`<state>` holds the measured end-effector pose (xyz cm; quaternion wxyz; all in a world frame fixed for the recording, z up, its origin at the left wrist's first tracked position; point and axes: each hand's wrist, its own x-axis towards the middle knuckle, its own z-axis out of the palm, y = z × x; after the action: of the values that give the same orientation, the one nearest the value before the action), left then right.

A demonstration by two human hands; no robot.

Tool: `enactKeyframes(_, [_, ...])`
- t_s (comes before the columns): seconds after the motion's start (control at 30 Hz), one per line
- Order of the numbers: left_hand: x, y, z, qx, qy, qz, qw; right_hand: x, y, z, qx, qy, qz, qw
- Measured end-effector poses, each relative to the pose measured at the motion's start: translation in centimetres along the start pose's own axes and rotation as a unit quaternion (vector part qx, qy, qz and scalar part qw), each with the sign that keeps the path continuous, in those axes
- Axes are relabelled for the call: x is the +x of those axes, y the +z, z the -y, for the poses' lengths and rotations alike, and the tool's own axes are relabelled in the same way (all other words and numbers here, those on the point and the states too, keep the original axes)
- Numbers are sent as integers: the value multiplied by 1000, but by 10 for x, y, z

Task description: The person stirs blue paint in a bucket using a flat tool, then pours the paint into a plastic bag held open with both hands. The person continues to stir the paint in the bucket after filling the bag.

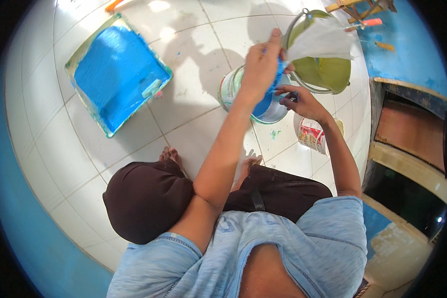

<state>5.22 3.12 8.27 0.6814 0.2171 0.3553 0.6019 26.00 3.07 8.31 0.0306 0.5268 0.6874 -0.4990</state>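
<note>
Paint tray (84,47): upper left of the frame, set askew on the tiled floor (193,54), its blue paint spread almost to the rim.
Olive pail (328,74): upper right, its handle resting on the near side of the rim.
Paint bucket (226,89): upper centre, mouth upward, blue paint showing inside. For sound work, the hands are best held above this mouth, so that any drip falls within the rim and not on the tiles.
White sheet (320,42): upper right, across the pail's opening; its long axis is nearly level, narrowing leftward to a tip beside the left hand.
Small tub (312,133): right of centre, partly behind the right forearm; best left clear of the elbow's sweep.
Left hand (263,64): above the bucket, fingers closed around the blue piece; a firm, even grip would probably serve better than a hard squeeze.
Right hand (300,102): over the bucket's right side, thumb and forefinger parted; well placed to steady the lower end.
Blue piece (274,85): beneath the left palm, over the bucket; long axis steep, upper end toward the upper right, lower end toward the bucket's mouth. The fingers hide its exact kind, and whether the right fingertips touch it cannot be told.
</note>
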Motion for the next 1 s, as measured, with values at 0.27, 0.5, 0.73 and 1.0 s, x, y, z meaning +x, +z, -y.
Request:
enactKeyframes(0.27, [3, 2, 5, 5, -6, 53, 999, -12, 4, 25, 27, -166, -121, 978])
enactKeyframes(0.5, [-22, 32, -7, 241, 82, -4, 967, -19, -5, -6, 136, -212, -172, 952])
enactKeyframes(0.73, [-33, 40, -10, 432, 121, 91, 889, -12, -8, -35, 196, -286, -207, 915])
enactKeyframes(1.0, [-39, 34, -24, 488, 137, 5, 862, -12, -27, -37, 260, -303, -193, 896])
